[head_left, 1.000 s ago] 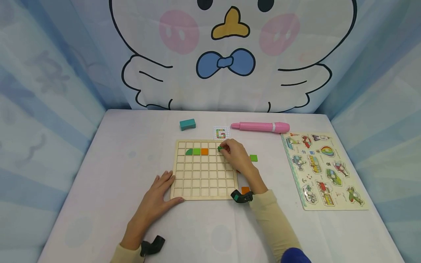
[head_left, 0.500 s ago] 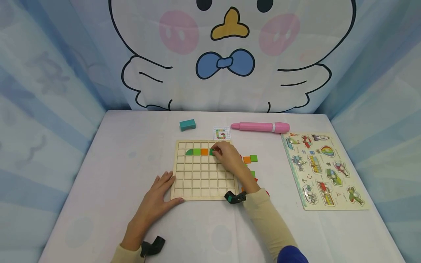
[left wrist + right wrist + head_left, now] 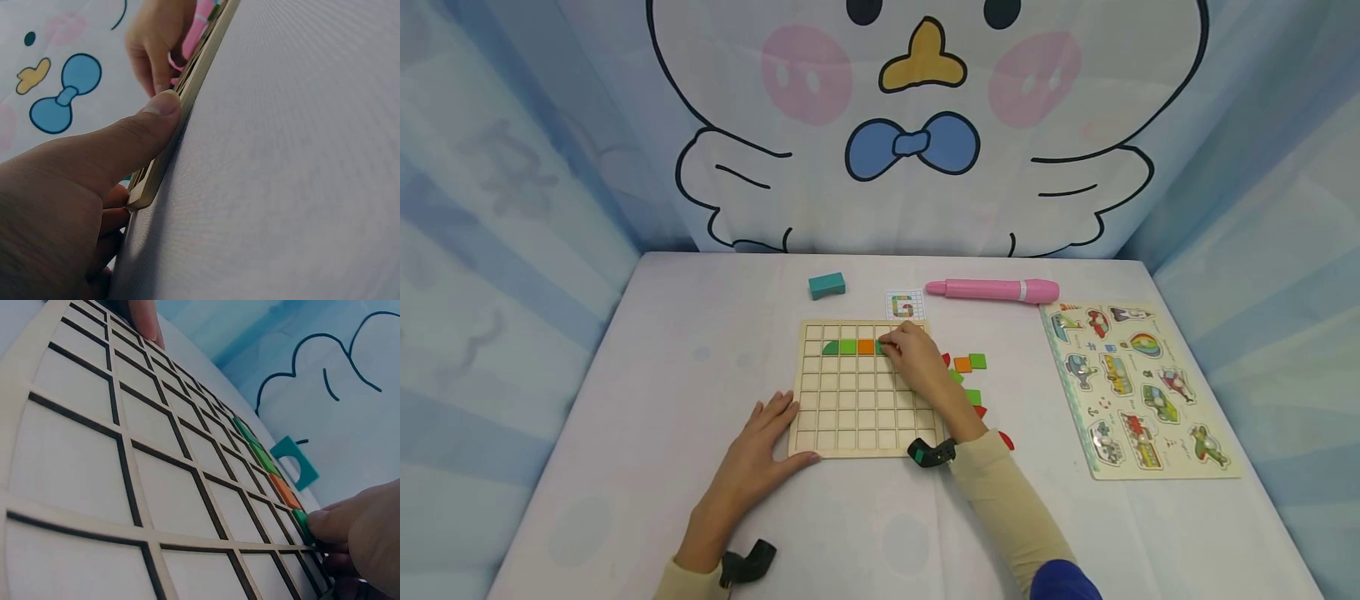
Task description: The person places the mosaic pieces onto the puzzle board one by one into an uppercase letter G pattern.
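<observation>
A wooden grid board (image 3: 850,417) lies flat on the table. In its second row from the back sit a dark green rounded tile (image 3: 831,347), a light green square tile (image 3: 847,347) and an orange square tile (image 3: 866,347). My right hand (image 3: 917,358) pinches a green tile (image 3: 303,526) at the cell just right of the orange one; the fingers partly hide it. My left hand (image 3: 756,458) rests at the board's near left corner, fingers along the left side and thumb against the front edge.
Loose tiles, such as a green square (image 3: 977,361) and an orange square (image 3: 963,365), lie right of the board. Behind it are a pattern card (image 3: 905,305), a teal block (image 3: 827,286) and a pink pen (image 3: 992,289). A picture puzzle board (image 3: 1138,392) lies far right.
My right hand has moved left across the board, carrying the green tile to the cell beside the orange tile, then barely moved. More loose tiles show on the right. My left hand stays put.
</observation>
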Motion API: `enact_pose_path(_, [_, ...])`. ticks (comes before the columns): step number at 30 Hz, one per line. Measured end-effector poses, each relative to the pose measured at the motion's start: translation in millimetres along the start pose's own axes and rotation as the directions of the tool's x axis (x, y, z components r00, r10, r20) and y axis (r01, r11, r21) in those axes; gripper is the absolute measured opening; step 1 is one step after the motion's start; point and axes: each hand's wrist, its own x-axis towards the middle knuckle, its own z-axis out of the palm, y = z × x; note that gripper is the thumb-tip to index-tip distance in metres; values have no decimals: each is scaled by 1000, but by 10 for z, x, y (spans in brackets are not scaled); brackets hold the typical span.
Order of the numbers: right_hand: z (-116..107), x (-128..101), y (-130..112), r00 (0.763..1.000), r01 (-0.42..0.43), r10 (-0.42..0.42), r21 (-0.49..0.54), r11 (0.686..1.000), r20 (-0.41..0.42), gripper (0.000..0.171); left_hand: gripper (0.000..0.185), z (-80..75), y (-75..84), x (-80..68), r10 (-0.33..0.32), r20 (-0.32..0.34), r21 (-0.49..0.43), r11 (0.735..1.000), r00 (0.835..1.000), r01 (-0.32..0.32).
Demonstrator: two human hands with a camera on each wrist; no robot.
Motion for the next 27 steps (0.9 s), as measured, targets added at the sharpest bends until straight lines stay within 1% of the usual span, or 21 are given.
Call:
enact_pose_path(7, [-4, 2, 11, 999, 30, -30, -3, 1000, -14, 21, 88, -2, -3, 0, -2, 4, -9, 1000, 1000, 2])
enact_pose_path(13, [-86, -10, 24, 997, 65, -65, 12, 998, -49, 25, 88, 2, -9, -4, -2, 4, -11, 1000, 1000, 2])
enact_pose_path(16, [-152, -29, 29, 997, 53, -53, 5, 999, -52, 26, 88, 3, -11, -6, -1, 1, -13, 1000, 1000, 1])
enact_pose_path(22, [-300, -93, 30, 1000, -9, 10, 29, 1000, -27, 29, 88, 7, -10, -1, 2, 1, -5, 1000, 1000, -2])
enact_pose_path(27, [-400, -156, 53, 999, -4, 5, 21, 1000, -50, 30, 88, 7, -1, 0, -8, 9, -2, 1000, 1000, 8])
